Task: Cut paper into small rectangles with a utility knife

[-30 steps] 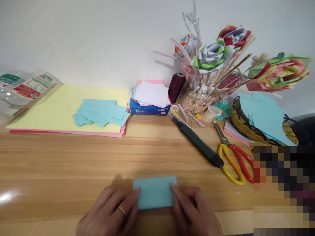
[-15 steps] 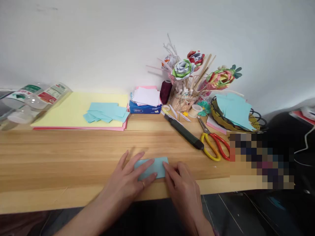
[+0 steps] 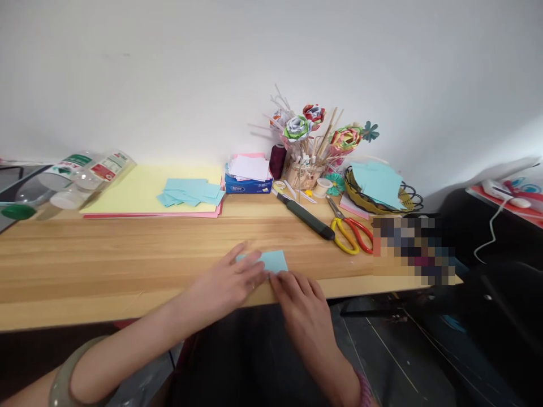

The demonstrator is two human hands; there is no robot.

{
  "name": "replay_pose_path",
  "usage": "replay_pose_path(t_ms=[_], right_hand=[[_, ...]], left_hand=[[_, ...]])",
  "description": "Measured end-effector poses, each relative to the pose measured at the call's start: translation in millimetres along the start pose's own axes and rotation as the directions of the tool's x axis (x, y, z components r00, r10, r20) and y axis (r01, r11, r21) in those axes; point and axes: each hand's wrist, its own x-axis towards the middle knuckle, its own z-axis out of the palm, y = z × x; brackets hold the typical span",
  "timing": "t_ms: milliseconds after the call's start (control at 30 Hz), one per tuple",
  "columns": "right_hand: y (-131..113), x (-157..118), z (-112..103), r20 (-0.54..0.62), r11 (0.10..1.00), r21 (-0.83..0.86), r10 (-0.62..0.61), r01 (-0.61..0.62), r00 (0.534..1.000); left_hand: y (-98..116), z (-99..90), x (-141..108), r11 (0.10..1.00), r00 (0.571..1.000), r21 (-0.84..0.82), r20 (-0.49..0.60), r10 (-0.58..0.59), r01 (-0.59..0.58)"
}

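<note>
A small light blue sheet of paper (image 3: pixel 275 261) lies on the wooden table near its front edge, partly covered by my hands. Over its left part reaches my left hand (image 3: pixel 237 277), slightly blurred, with the thumb and index finger closed on the near edge and the other fingers bent over the top. My right hand (image 3: pixel 299 291) has its fingers bunched together and closed on the same near edge, right of the left thumb. The two hands' fingertips almost meet there. Whether the edge is folded over is hidden beneath the fingers.
Light blue paper pieces (image 3: pixel 190 192) lie on large yellow sheets (image 3: pixel 123 195). Plastic bottles (image 3: pixel 91 172) rest at left. Scissors (image 3: pixel 348 229) and a dark utility knife (image 3: pixel 307 217) lie at right. Behind are a blue box (image 3: pixel 248 185), paper flowers (image 3: pixel 299 129) and a basket (image 3: pixel 365 198).
The view has shifted, showing more of my forearms. My left fingers have drawn in from lying spread on the paper, and my right fingers have moved from its right end to the near edge.
</note>
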Motion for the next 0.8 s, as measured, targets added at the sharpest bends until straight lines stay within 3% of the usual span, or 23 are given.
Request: replay_pose_path(t_ms=[167, 333, 467, 700, 800], right_hand=[[0.9, -1.0, -5.0, 0.073, 0.998, -0.067, 0.018, -0.013, 0.997], [18.5, -9.3, -2.1, 0.044, 0.998, -0.054, -0.023, 0.025, 0.999], [28.2, -14.0, 0.1, 0.029, 0.996, -0.057, -0.06, 0.062, 0.998], [1.1, -2.6, -1.2, 0.036, 0.991, -0.132, -0.019, 0.024, 0.999], [-3.2, 1.8, -3.8, 0.079, 0.988, -0.138, -0.065, 0.075, 0.995]], left_hand=[[9.8, -8.3, -13.1, 0.988, 0.993, 0.111, 0.054, 0.101, -0.107], [-4.3, 2.8, -42.9, 1.0, 1.0, -0.028, 0.005, 0.011, -0.011], [-11.9, 5.8, -57.8, 0.994, 0.995, -0.096, 0.088, -0.043, 0.052], [-7.3, 9.0, -56.0, 0.991, 0.997, -0.134, 0.08, -0.015, 0.026], [-8.8, 8.0, -56.9, 0.985, 0.995, -0.171, 0.1, -0.007, 0.024]])
